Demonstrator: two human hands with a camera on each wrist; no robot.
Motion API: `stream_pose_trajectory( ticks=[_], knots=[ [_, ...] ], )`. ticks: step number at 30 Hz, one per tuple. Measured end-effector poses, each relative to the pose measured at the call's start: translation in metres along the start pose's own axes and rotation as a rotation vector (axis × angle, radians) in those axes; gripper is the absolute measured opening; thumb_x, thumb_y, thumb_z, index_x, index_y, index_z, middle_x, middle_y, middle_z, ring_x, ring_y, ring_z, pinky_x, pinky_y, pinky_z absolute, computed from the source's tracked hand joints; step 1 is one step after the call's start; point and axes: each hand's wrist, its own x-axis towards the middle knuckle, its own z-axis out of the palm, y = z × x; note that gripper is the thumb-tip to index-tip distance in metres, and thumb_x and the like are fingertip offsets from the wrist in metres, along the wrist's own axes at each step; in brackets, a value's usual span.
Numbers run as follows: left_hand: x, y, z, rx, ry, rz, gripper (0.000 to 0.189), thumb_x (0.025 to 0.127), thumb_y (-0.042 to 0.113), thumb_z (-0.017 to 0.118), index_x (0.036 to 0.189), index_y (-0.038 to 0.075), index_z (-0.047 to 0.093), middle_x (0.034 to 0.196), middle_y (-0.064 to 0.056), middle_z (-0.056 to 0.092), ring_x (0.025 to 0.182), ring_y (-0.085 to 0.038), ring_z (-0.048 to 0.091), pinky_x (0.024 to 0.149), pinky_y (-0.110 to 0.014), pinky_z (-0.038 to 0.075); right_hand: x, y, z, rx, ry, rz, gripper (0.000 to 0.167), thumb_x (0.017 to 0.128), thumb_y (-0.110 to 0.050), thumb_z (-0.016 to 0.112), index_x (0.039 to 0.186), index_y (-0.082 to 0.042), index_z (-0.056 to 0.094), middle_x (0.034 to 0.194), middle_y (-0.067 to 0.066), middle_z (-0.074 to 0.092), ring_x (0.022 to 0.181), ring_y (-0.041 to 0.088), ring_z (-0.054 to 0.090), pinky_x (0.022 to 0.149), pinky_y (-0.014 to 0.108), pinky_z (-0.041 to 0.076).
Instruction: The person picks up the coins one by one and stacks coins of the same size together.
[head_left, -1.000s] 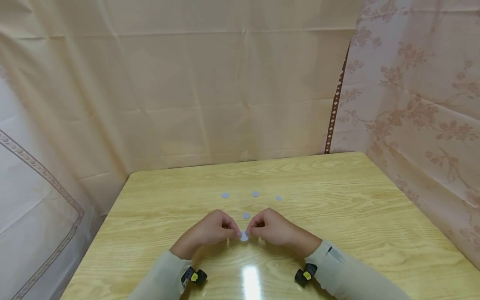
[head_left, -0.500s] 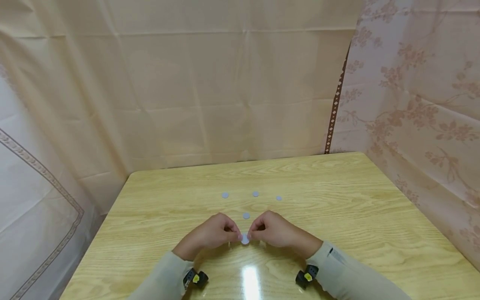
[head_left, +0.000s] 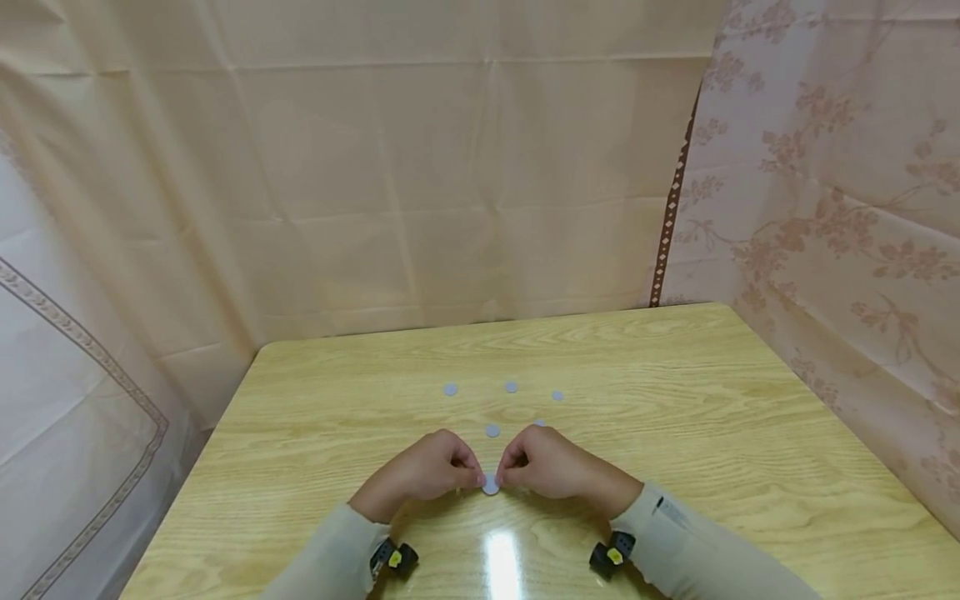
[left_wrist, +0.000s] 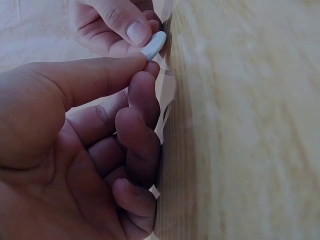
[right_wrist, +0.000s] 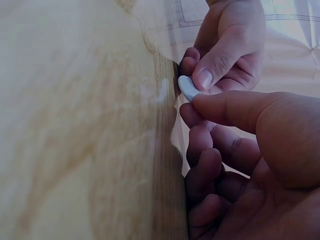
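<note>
The pale disc (head_left: 491, 487) is between the two hands, low over the near part of the table (head_left: 337, 417); both wrist views show it tilted, and whether its lower edge touches the wood I cannot tell. It looks light, stiff and smooth, so it would probably slip if squeezed unevenly; its thin rim, taken at two opposite sides, seems the best hold, leaving the flat faces free. If brittle, it would call for a mild grip.

The left hand (head_left: 432, 467) pinches one side between thumb and forefinger, closed down to the disc's thickness, and the right hand (head_left: 551, 467) does likewise opposite; the remaining fingers curl loosely.

Beyond them lie a nearer disc (head_left: 492, 431) and, partly hidden by the right hand, a covered disc (head_left: 540, 423). Farther off are a left disc (head_left: 450, 389), a middle disc (head_left: 512, 387) and a right disc (head_left: 557, 396). Beige cloth (head_left: 450, 183) hangs behind.
</note>
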Motion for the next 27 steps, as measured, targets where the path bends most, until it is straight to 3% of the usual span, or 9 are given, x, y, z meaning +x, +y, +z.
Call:
stream_pose_trajectory(
  ticks=[13, 27],
  knots=[
    [-0.002, 0.001, -0.002, 0.031, -0.005, -0.002, 0.016, 0.095, 0.015, 0.074, 0.08, 0.012, 0.079, 0.061, 0.003, 0.059, 0.049, -0.008, 0.037, 0.047, -0.023, 0.03, 0.003, -0.001, 0.002, 0.005, -0.019, -0.001, 0.014, 0.097, -0.015, 0.072, 0.088, -0.018, 0.082, 0.069, 0.001, 0.071, 0.049, 0.005, 0.042, 0.048, 0.02, 0.035],
    [-0.007, -0.007, -0.024, 0.081, -0.031, -0.006, 0.015, 0.095, 0.013, 0.073, 0.082, 0.01, 0.08, 0.062, 0.006, 0.058, 0.054, -0.009, 0.038, 0.051, -0.023, 0.031, 0.024, -0.008, 0.01, -0.063, 0.01, -0.001, 0.014, 0.095, -0.019, 0.074, 0.083, -0.02, 0.081, 0.071, -0.005, 0.073, 0.052, 0.005, 0.048, 0.05, 0.02, 0.039]
  ],
)
